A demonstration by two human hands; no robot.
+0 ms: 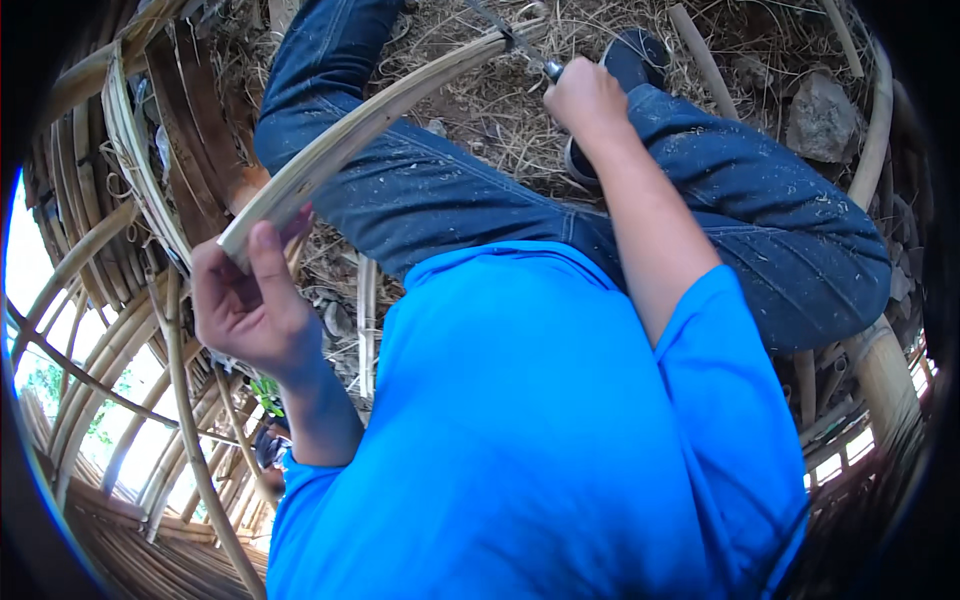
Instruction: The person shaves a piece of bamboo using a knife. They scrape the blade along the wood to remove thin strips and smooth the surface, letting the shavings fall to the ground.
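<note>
One blue shirt (540, 400), left hand (255, 308) pinching one slat (358, 132), right hand (588, 100) gripping one knife (553, 71)

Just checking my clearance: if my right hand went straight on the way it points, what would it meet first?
Your right hand, holding the knife, would likely meet the pale strip near its far end, though depth is unclear.

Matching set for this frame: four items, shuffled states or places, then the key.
1. Left hand
2. Right hand
3. Strip
4. Rock

A. On the ground, upper right of the picture
B. Grips the knife
C. Long, pale
D. Pinches one end of a piece of wood

Pairs: 1-D, 2-B, 3-C, 4-A
</note>
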